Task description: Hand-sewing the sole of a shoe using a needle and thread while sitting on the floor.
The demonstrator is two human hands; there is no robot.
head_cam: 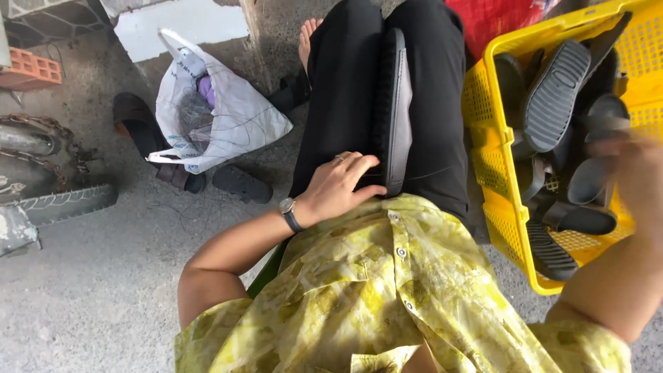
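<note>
Left hand (340, 185) on black sole (394, 110)

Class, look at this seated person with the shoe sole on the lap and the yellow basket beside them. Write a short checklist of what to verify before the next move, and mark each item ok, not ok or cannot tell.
1. Black sole lies steady along the lap: ok.
2. Left hand rests on the sole's near end: ok.
3. Right hand is over the yellow basket: ok.
4. Right hand holds a piece: cannot tell, it is blurred.
5. Basket has soles and straps in it: ok.
6. White plastic bag lies apart from both hands, on the floor: ok.
</note>
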